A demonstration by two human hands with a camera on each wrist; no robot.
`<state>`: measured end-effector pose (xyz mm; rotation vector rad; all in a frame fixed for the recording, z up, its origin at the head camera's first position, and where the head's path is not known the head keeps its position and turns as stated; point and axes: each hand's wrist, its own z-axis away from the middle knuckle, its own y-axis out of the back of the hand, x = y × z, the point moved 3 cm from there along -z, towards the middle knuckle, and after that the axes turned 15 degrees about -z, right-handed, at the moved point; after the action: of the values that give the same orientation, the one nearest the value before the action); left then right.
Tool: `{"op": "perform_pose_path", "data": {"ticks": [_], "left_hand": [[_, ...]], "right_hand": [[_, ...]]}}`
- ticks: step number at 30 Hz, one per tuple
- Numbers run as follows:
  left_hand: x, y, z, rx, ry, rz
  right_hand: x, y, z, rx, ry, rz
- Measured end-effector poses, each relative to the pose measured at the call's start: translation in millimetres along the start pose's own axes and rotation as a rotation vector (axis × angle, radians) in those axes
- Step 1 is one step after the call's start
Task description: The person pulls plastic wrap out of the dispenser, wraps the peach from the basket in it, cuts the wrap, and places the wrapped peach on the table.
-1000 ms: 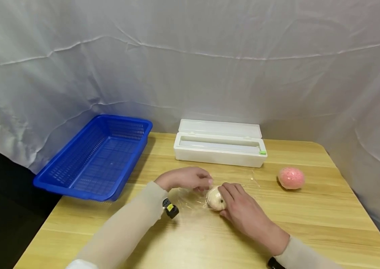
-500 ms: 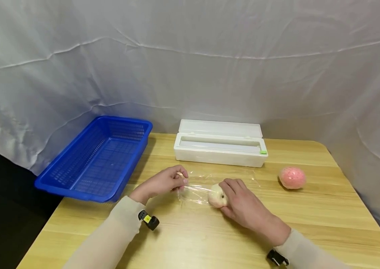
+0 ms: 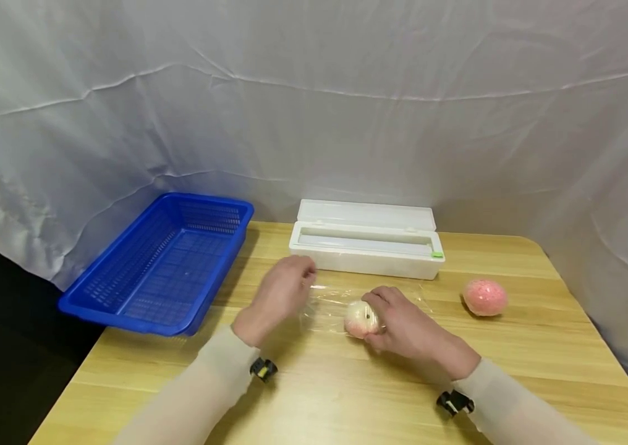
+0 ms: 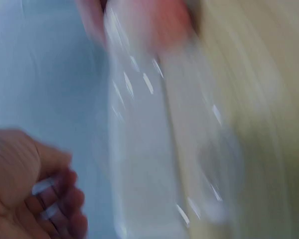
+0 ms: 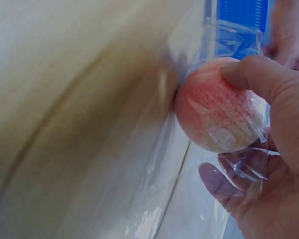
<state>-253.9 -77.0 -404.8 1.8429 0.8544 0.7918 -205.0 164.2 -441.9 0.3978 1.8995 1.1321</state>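
Nothing readable in this one
The yellow patch (image 3: 263, 371) on the black wrist device (image 3: 271, 368) by the left sleeve (image 3: 197, 389) is way too small to tell if it's got any print. Far as anyone can see, the white box (image 3: 366, 259), its green tab (image 3: 437, 254), the blue basket (image 3: 125, 322) and the peach (image 5: 207, 112) don't show a legible word, number or logo, and the left wrist view's pretty blurry anyway.

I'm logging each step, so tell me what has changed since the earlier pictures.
The left hand has moved left from beside the held peach, then forward toward the white box; whether its fingers hold film is unclear. The peach looks slightly turned. The right hand still grips it; the box, blue basket and pink fruit stayed put.
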Motion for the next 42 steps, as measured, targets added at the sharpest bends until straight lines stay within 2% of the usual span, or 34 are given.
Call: {"op": "perform_pose_path", "data": {"ticks": [2, 4, 5, 6, 9, 13, 17, 22, 25, 28, 30, 33, 37, 39, 42], "left_hand": [[29.5, 3.9, 2.8, 0.068, -0.220, -0.038], [54.4, -1.3, 7.7, 0.067, -0.405, -0.081], [63.3, -6.2, 9.8, 0.056, -0.463, -0.105], [69.7, -11.3, 11.4, 0.029, -0.487, -0.137], [75.0, -28.9, 12.9, -0.054, -0.469, -0.210], [67.1, -42.3, 11.1, -0.151, -0.372, -0.188], [58.6, -46.6, 8.4, -0.210, -0.310, -0.102], [55.3, -47.9, 2.5, -0.251, -0.313, -0.022], [54.9, -47.9, -4.1, -0.293, -0.308, 0.016], [53.7, -48.7, -12.8, -0.344, -0.290, 0.049], [52.7, -49.2, -18.1, -0.375, -0.282, 0.051], [50.0, -49.4, -22.8, -0.432, -0.259, 0.056], [46.2, -48.7, -26.3, -0.473, -0.226, 0.095], [44.6, -49.1, -27.7, -0.477, -0.221, 0.115], [40.9, -50.9, -29.2, -0.497, -0.207, 0.164]], "right_hand": [[0.9, 2.6, -1.9, -0.003, 0.011, -0.008], [1.3, 4.8, -3.4, 0.000, 0.024, -0.013], [1.9, 5.2, -4.3, -0.001, 0.028, -0.020], [2.3, 5.4, -5.2, -0.004, 0.026, -0.031], [5.6, 4.4, -7.7, -0.029, -0.015, -0.080], [12.1, 2.2, -10.9, -0.062, -0.095, -0.173], [21.2, 1.3, -12.4, -0.073, -0.145, -0.277], [32.1, 4.5, -11.0, -0.102, -0.224, -0.419], [35.6, 8.5, -10.2, -0.125, -0.267, -0.444], [34.4, 13.5, -9.4, -0.095, -0.264, -0.359], [28.5, 16.2, -7.3, -0.027, -0.226, -0.273], [13.5, 13.8, -2.1, 0.078, -0.093, -0.110], [-5.5, -1.2, 4.0, 0.150, 0.100, 0.126], [-8.1, -8.9, 5.7, 0.166, 0.119, 0.192], [-4.0, -15.1, 4.0, 0.187, 0.079, 0.198]]}}
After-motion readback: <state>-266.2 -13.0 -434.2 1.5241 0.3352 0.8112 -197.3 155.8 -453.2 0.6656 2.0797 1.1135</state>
